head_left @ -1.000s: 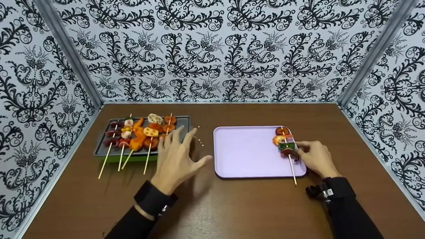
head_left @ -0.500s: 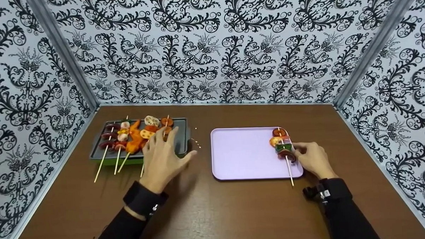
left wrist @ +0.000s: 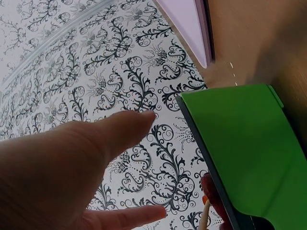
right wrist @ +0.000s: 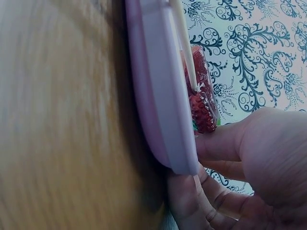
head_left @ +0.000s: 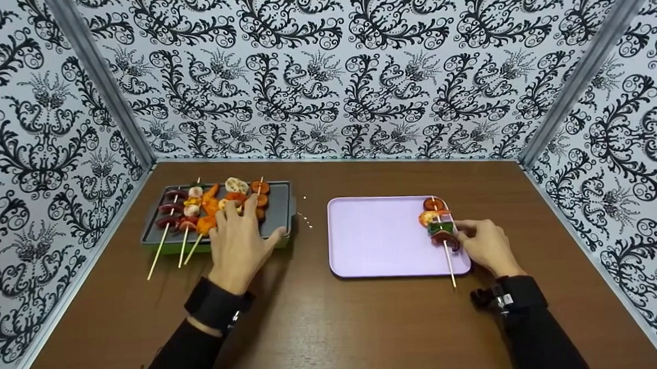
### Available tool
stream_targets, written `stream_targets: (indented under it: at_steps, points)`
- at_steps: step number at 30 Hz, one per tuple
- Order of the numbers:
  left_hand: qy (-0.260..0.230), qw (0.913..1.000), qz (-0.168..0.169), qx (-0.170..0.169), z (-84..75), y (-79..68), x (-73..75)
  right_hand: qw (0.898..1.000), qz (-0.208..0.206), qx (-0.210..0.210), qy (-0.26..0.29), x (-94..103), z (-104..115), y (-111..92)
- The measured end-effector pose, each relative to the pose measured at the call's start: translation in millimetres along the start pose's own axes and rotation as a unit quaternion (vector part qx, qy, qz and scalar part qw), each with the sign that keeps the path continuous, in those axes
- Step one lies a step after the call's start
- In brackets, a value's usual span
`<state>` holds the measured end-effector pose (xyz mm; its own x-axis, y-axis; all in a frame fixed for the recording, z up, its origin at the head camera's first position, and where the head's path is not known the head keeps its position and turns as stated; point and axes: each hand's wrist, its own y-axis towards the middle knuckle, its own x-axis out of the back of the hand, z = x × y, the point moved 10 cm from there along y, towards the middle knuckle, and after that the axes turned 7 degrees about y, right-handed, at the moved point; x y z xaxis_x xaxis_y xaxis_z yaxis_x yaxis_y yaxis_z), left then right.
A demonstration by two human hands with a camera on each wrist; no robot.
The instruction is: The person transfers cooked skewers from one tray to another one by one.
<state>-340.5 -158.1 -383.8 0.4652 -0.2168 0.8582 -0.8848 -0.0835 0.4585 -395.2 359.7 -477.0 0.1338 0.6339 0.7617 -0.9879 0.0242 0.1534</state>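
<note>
My left hand [head_left: 237, 245] is over the front of a grey grill tray with a green base [head_left: 279, 211], fingers spread above the food skewers. In the left wrist view, its thumb and one finger are apart, with the green base [left wrist: 240, 143] beside them. My right hand [head_left: 489, 247] holds the right rim of a lilac tray [head_left: 374, 237]. The right wrist view shows the thumb on the inner side of the tray rim [right wrist: 182, 120] and fingers under it. One skewer [head_left: 442, 228] with mixed pieces lies along that side, its stick over the front edge.
Several skewers lie on the grill tray, among them a dark red one [head_left: 169, 220], an orange one [head_left: 206, 213] and one of round brown slices [head_left: 261, 187]. Small pale bits [head_left: 304, 218] lie between the trays on the brown table [head_left: 344, 326]. Patterned walls [head_left: 325, 81] enclose the table.
My left hand has moved left, from the right end of the grill tray to over its skewers. The right hand stays at the lilac tray's rim, and the skewer there stays put.
</note>
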Motion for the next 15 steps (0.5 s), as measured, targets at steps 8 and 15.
stream_targets:
  at_steps: [8,15]
  points:
    - [0.005,0.9999,-0.014,-0.002,4.1,1.0,3.5,1.0,0.005,-0.013,0.001,1.3,-4.7,0.6]
    - [0.008,0.9999,-0.013,0.001,5.6,0.9,5.6,1.0,0.014,-0.018,0.0,-0.2,-3.9,1.1]
